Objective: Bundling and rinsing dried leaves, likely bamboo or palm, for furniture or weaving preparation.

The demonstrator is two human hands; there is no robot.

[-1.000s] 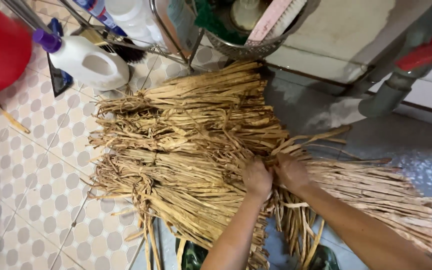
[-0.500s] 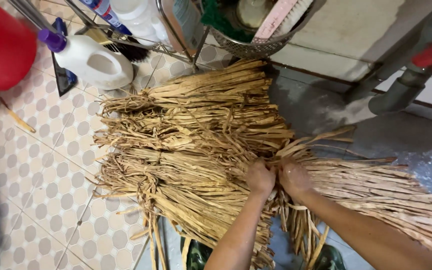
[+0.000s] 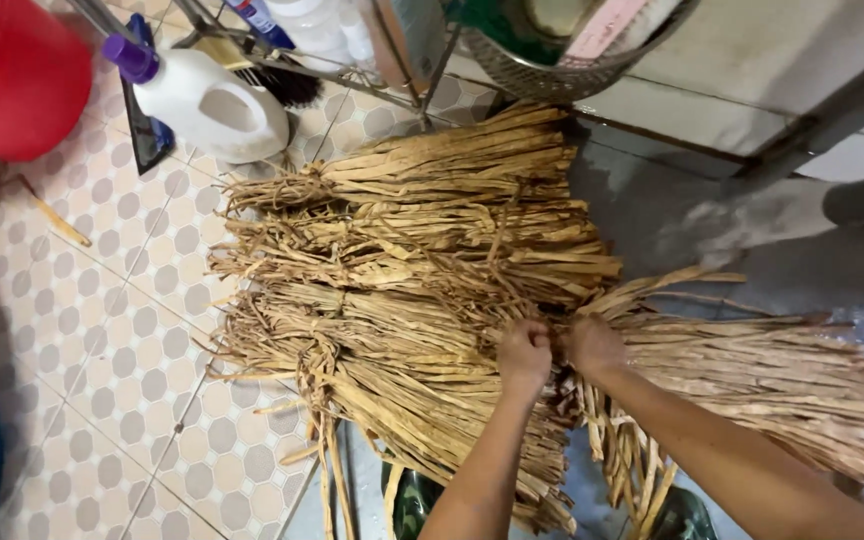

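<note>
A pile of tied bundles of dry tan straw strips (image 3: pixel 402 270) lies on the patterned tile floor. A separate long bundle of the same strips (image 3: pixel 772 375) stretches off to the right. My left hand (image 3: pixel 524 357) and my right hand (image 3: pixel 592 345) are side by side, both fists closed on the narrow end of that long bundle, where it meets the pile. Loose strips hang down below my hands.
A red bucket (image 3: pixel 17 75) stands at the top left. A white plastic jug with a purple cap (image 3: pixel 207 100) lies beside a metal rack (image 3: pixel 352 70) with bottles. A wire basket (image 3: pixel 552 50) sits at the top. Grey wet floor (image 3: pixel 732 240) lies to the right.
The view has shifted a little; my hands stay gripped at the same spot on the bundle, drawn slightly closer together.
</note>
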